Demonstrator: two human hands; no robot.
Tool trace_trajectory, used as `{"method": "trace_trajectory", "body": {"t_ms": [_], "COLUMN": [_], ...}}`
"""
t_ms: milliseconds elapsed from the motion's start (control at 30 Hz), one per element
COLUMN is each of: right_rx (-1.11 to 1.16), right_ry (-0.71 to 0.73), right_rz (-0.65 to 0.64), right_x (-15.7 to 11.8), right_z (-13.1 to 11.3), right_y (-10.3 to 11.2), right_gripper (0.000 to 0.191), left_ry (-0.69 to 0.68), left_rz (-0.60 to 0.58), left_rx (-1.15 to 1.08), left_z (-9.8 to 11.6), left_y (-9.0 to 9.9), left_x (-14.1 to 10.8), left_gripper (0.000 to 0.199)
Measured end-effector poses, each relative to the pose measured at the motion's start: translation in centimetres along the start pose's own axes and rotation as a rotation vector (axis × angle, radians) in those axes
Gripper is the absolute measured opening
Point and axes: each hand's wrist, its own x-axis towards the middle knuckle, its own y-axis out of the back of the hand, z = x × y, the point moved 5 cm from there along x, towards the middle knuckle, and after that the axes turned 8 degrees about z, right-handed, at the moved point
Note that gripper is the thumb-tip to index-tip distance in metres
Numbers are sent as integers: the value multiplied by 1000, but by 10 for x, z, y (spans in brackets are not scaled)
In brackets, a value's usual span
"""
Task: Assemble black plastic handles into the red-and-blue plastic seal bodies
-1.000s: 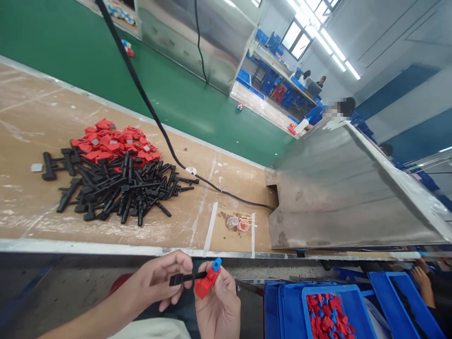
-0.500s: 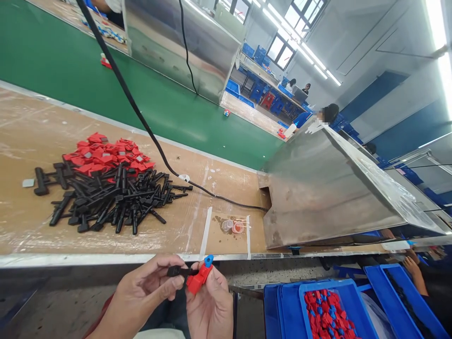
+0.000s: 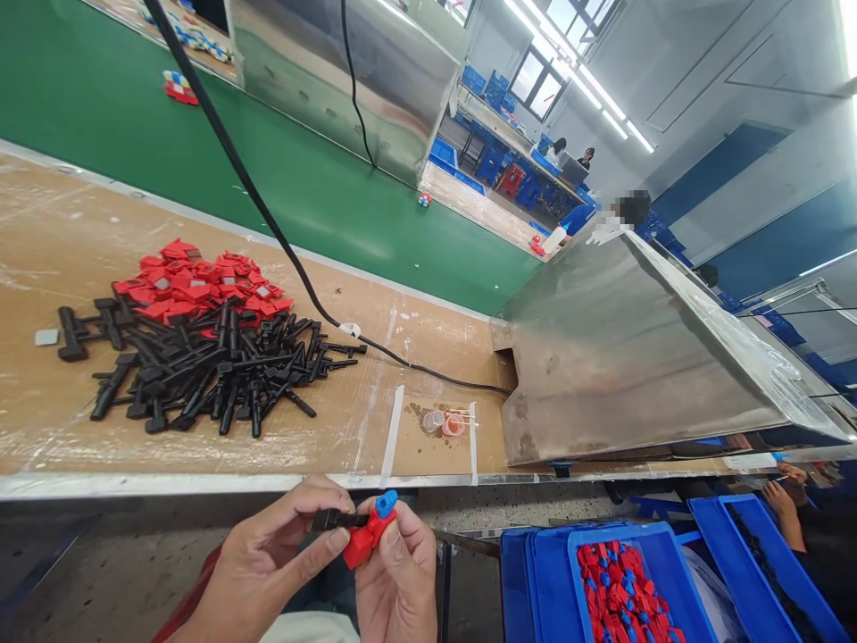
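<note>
The left hand (image 3: 268, 563) pinches 1 black part (image 3: 338, 519) between thumb and fingers, while the right hand (image 3: 402, 563) grips 1 red piece (image 3: 362, 543) with a blue tip (image 3: 386, 504), the black part's far end meeting the red piece in front of the table's near edge. On the table (image 3: 335, 446), to the left, a black pile (image 3: 220, 366) lies on the near side of a red pile (image 3: 201, 281). To the right of the piles, 2 small cups (image 3: 443, 423) sit between 2 white strips (image 3: 393, 436), near the metal panel (image 3: 622, 357).
</note>
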Motion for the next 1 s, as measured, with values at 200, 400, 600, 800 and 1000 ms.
{"method": "trace_trajectory", "body": {"t_ms": [200,400,600,800,1000], "right_rx": [86,109,28,-177,-38], "right_ry": [-117,-243,-128,32,-109], "right_rz": [-22,-8,60,46,-10], "right_x": [0,2,5,5,2], "right_z": [-2,1,1,-9,-16], "right_y": [-14,-15,12,20,7], "right_gripper": [32,40,38,41,35], "left_ry": [32,135,213,171,170], "left_rz": [28,53,259,459,459], "left_rx": [-3,35,35,73,58], "left_z": [13,22,24,40,44], "left_y": [-2,0,5,1,-4], "left_x": [-2,0,-4,-16,-23], "left_gripper": [15,23,45,49,45]}}
